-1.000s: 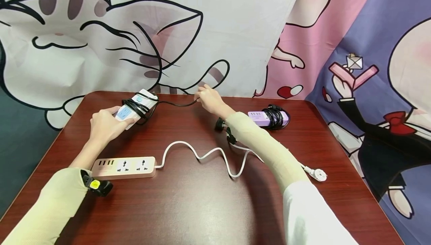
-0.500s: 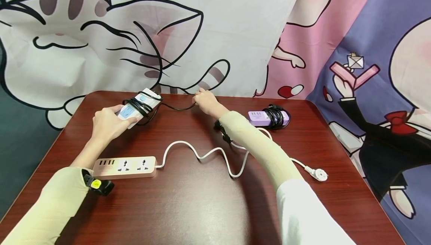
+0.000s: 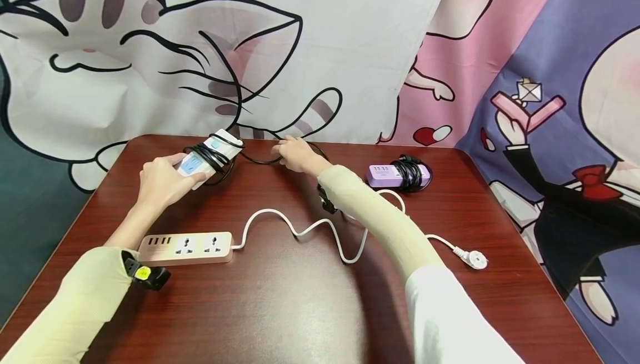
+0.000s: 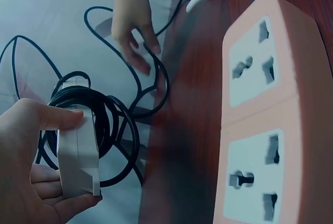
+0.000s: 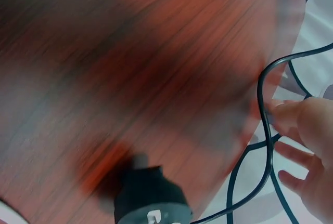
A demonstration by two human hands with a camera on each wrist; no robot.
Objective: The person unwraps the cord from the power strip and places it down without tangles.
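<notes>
My left hand point(image 3: 165, 182) grips the near end of a white power strip point(image 3: 216, 150) with blue sockets, tilted up off the table. Black cord point(image 3: 210, 155) is wound round its middle; in the left wrist view my thumb presses on the strip's edge. My right hand point(image 3: 300, 156) loosely holds the free black cord point(image 5: 260, 83) that runs from the strip. Its fingers look spread in the right wrist view. Beyond the hand, the cord leads to a black plug point(image 5: 152, 198), partly hidden by the right arm in the head view.
A pale pink power strip point(image 3: 185, 248) lies in front, its white cord point(image 3: 300, 234) snaking right to a white plug point(image 3: 474, 259). A purple power strip point(image 3: 384, 175) bundled in black cord sits at the right. A printed curtain point(image 3: 360, 47) hangs behind the wooden table point(image 3: 280, 308).
My right hand has moved left along the black cord, closer to the white power strip, and cord now shows on its far side. The strip has shifted slightly right in my left hand.
</notes>
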